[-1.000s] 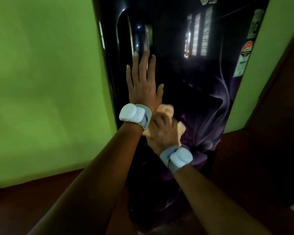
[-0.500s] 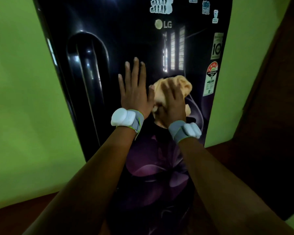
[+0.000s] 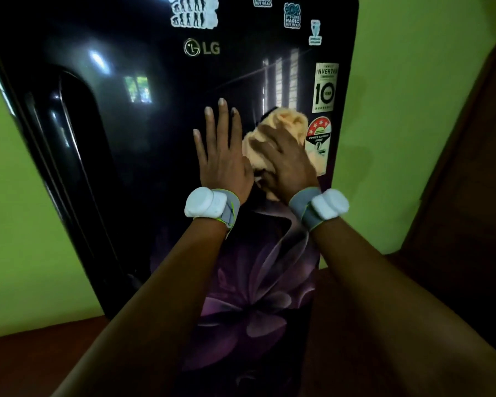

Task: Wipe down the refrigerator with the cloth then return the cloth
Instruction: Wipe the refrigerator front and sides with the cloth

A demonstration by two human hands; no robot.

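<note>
**A:** so what's going on at the LG refrigerator (image 3: 155, 167)?

**B:** going left to right: green wall (image 3: 26, 224), then the fridge's curved recessed handle (image 3: 69, 156) near its left edge. Middle of the door, the left hand (image 3: 222, 164) lies flat on the glossy black surface, fingers straight and a bit spread, gripping nothing.

**A:** and the cloth?

**B:** just right of that hand. The right hand (image 3: 287, 164) presses the bunched-up peach cloth (image 3: 281, 130) onto the door, fingers curled over it. The cloth touches the star-rating sticker (image 3: 319, 136) by the fridge's right edge, under the inverter sticker (image 3: 325, 87). Both wrists have grey bands with white pods. Purple flower print (image 3: 252, 305) lower on the door.
</note>
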